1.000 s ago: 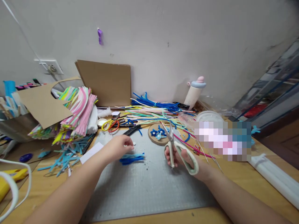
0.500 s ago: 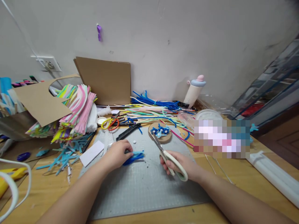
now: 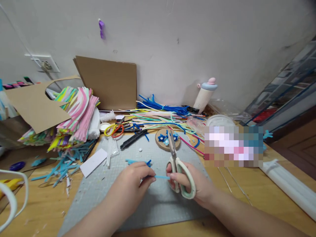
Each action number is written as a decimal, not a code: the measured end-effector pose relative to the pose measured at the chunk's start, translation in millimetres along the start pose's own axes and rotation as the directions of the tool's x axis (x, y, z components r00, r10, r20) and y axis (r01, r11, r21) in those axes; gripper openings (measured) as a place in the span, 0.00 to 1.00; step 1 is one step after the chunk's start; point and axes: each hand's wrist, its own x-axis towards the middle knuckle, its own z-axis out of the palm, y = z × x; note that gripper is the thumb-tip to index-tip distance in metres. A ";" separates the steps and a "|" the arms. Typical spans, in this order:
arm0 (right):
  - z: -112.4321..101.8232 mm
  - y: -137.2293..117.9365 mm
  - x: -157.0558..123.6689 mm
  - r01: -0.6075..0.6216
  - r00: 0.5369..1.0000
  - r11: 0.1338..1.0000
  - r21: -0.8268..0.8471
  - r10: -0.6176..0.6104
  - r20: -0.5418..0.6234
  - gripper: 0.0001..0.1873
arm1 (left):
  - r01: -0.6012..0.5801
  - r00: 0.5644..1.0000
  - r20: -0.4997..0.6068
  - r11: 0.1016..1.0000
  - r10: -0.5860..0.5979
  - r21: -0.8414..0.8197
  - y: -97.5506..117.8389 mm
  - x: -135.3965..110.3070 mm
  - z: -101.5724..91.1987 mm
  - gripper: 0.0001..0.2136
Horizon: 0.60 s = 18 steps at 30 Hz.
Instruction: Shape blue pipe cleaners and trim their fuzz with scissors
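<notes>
My left hand [image 3: 134,182] pinches one end of a short light-blue pipe cleaner piece [image 3: 161,177] above the grey cutting mat [image 3: 153,204]. The other end of that piece meets the fingertips of my right hand [image 3: 192,187]. That hand also grips white-handled scissors [image 3: 178,171], blades closed and pointing away from me. A few blue pipe cleaner pieces [image 3: 138,162] lie on the mat just beyond my left hand.
A round wooden disc with small blue flowers [image 3: 168,139] lies past the scissors. Pipe cleaner bundles [image 3: 76,115], cardboard [image 3: 108,84], yellow-orange scissors [image 3: 112,129], a black tool [image 3: 133,139], blue scraps [image 3: 59,166] and a pink-capped bottle [image 3: 204,93] crowd the back. A white tube [image 3: 288,186] lies on the right.
My left hand lifted one light-blue piece off the small blue pile and drew it toward me. My right hand brought the scissors in to meet it.
</notes>
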 end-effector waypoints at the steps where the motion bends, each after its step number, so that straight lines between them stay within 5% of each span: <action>1: 0.5 1.0 0.2 -0.008 1.000 1.000 0.006 0.008 -0.012 0.18 | 0.003 1.000 0.001 1.000 -0.003 0.010 -2.1 -0.6 2.9 0.07; 18: 1.3 9.6 8.6 -0.046 0.998 0.985 -0.167 0.039 -0.046 0.15 | 0.012 1.000 0.014 1.000 -0.012 -0.018 -15.7 -0.3 14.1 0.08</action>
